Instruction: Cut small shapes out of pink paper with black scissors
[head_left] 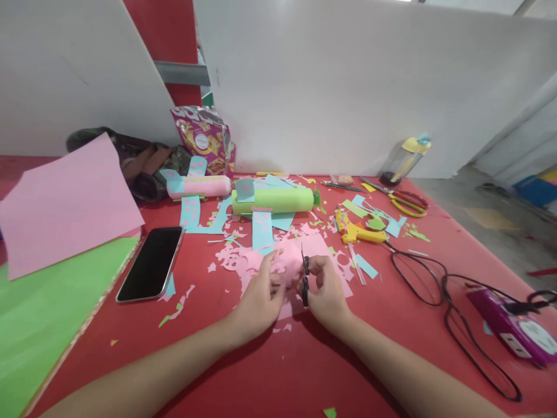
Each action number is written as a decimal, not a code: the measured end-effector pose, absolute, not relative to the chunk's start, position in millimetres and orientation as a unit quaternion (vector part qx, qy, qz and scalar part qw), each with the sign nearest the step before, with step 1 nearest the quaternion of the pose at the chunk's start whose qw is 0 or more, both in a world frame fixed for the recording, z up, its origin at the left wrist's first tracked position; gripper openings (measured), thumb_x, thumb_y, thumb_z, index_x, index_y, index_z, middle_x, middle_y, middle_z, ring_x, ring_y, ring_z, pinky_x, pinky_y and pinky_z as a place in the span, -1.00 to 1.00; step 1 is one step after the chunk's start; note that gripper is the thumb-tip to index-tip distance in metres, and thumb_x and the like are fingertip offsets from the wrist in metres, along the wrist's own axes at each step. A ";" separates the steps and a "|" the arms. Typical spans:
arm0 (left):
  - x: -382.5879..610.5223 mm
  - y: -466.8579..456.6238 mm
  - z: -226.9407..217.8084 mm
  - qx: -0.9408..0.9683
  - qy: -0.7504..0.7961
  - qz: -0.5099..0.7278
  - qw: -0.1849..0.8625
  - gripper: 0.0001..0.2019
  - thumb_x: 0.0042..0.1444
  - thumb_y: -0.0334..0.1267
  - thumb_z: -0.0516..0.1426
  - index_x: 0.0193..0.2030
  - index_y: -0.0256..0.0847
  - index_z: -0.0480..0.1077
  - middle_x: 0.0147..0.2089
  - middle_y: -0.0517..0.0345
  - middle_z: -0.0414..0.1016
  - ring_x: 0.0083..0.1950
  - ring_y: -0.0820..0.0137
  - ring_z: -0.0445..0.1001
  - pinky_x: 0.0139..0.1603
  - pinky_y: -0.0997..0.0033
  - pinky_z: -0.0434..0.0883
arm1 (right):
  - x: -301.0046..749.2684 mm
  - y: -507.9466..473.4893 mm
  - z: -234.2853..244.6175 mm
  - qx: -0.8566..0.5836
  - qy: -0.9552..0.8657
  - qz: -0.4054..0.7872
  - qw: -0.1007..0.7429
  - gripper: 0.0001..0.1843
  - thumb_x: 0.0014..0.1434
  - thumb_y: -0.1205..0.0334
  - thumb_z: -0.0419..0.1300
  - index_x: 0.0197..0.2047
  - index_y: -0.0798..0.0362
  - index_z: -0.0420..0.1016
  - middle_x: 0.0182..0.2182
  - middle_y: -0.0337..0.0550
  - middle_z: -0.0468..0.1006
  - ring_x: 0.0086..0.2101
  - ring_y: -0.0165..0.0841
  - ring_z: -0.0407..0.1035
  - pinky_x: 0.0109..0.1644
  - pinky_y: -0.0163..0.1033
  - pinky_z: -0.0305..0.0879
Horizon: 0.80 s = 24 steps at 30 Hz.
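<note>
My left hand (261,293) is closed on a piece of pink paper (290,262), fingers curled around its left side. Small scissors with black handles (306,281) are in my right hand (327,293), their blades pointing away from me beside the paper's right edge. Beneath both hands lies a flat pink sheet (322,247). Pink cut-out scraps (228,255) are scattered around it. Just beyond the hands rests a green paper-covered tube (278,201) with light blue paper fins. A pink tube (204,187) with spotted blue fins lies to its left.
A yellow glue gun (359,233) with a black cord lies at right, near a purple power strip (509,325). Larger scissors (409,203) and a bottle (404,161) stand farther back. At left are a phone (151,264), pink paper (73,203) and green sheets (56,325).
</note>
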<state>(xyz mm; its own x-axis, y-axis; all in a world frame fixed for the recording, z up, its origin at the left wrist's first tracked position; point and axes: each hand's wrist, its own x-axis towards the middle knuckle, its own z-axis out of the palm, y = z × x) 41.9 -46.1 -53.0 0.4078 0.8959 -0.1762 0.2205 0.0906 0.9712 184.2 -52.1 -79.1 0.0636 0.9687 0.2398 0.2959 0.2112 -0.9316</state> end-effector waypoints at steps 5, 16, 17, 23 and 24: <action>43.0 -49.4 -51.6 0.619 0.470 0.276 0.566 -0.51 0.09 -0.39 -0.08 0.15 -0.27 -0.19 -0.34 0.06 0.42 -0.33 0.35 0.45 -0.28 0.31 0.40 | 182.7 -52.9 -78.6 -0.539 -0.596 0.324 0.499 -0.73 -0.15 0.45 0.09 -0.38 -0.02 0.10 -0.47 -0.25 0.32 -0.46 -0.34 0.30 -0.36 -0.20 0.25; 46.6 -54.0 -60.5 0.564 0.454 0.331 0.605 -0.42 0.03 -0.41 0.00 0.17 -0.22 -0.18 -0.20 -0.02 0.46 -0.18 0.30 0.46 -0.16 0.28 0.36 | 179.2 -55.2 -74.2 -0.533 -0.602 0.290 0.518 -0.73 -0.22 0.47 0.09 -0.41 0.01 0.14 -0.49 -0.30 0.30 -0.47 -0.39 0.26 -0.39 -0.27 0.21; 47.0 -54.2 -60.0 0.555 0.460 0.332 0.608 -0.41 0.02 -0.42 0.01 0.17 -0.23 -0.19 -0.19 -0.03 0.46 -0.17 0.30 0.46 -0.15 0.29 0.36 | 178.7 -55.7 -73.4 -0.532 -0.602 0.288 0.521 -0.73 -0.22 0.47 0.08 -0.41 0.01 0.14 -0.49 -0.30 0.30 -0.47 -0.39 0.26 -0.38 -0.27 0.21; 46.2 -51.0 -48.4 0.553 0.500 0.340 0.573 -0.42 -0.03 -0.46 0.01 0.15 -0.29 -0.11 -0.40 0.10 0.49 -0.32 0.35 0.49 -0.31 0.41 0.37 | 178.4 -55.1 -73.1 -0.523 -0.584 0.291 0.549 -0.73 -0.17 0.47 0.12 -0.41 0.00 0.12 -0.47 -0.30 0.27 -0.46 -0.42 0.23 -0.33 -0.26 0.20; 45.1 -49.0 -46.3 0.560 0.505 0.342 0.560 -0.42 -0.03 -0.46 0.02 0.15 -0.28 -0.09 -0.45 0.14 0.47 -0.39 0.37 0.48 -0.36 0.44 0.36 | 178.8 -54.4 -73.6 -0.521 -0.578 0.293 0.556 -0.72 -0.16 0.46 0.13 -0.40 -0.01 0.12 -0.45 -0.29 0.27 -0.43 -0.41 0.23 -0.31 -0.25 0.20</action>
<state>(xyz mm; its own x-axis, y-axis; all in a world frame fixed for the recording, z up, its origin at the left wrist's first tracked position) 45.1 -49.0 -46.3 0.2551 0.9494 -0.1832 0.1830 0.1387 0.9733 178.8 -54.4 -73.6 0.1605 0.9277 0.3371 0.2761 0.2857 -0.9177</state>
